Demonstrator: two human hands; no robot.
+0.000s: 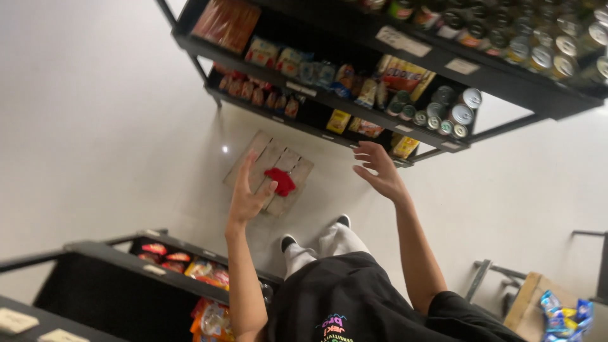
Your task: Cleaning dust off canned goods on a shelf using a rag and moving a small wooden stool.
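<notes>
Hands empty, both grips open: left hand (246, 193) over red cloth (280, 181) on wooden pallet (297, 171), right hand (379, 171) nr shelf (354, 104).

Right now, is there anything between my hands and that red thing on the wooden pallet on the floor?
Nothing visible stands between them. The red thing lies on the wooden pallet in open view. The left hand is open and overlaps the pallet's near edge in this view, well above it. The right hand is open nearer the black shelf.

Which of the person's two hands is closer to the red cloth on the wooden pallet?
The left hand: in this view its fingers nearly meet the red cloth, while the right hand reaches toward the black shelf.
</notes>
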